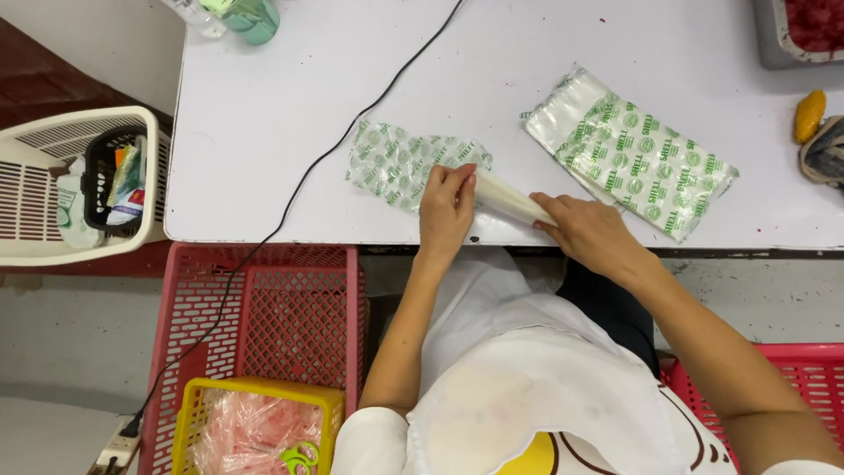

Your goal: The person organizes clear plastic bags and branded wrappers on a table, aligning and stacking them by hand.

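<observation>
A: Left hand (446, 209) and right hand (587, 230) each pinch an end of the rolled plastic bag (512, 199), at the white table's (264, 132) near edge.

B: Advise even tension; keep roll tight over the flat printed bag (396, 163).

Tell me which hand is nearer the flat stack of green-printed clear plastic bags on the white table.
Right. The right hand rests just below-left of the stack of green-printed clear plastic bags, almost at its edge. The left hand lies farther left, across the rolled white bag.

Head camera, looking steeply down, close over white table (264, 132) edge.
</observation>
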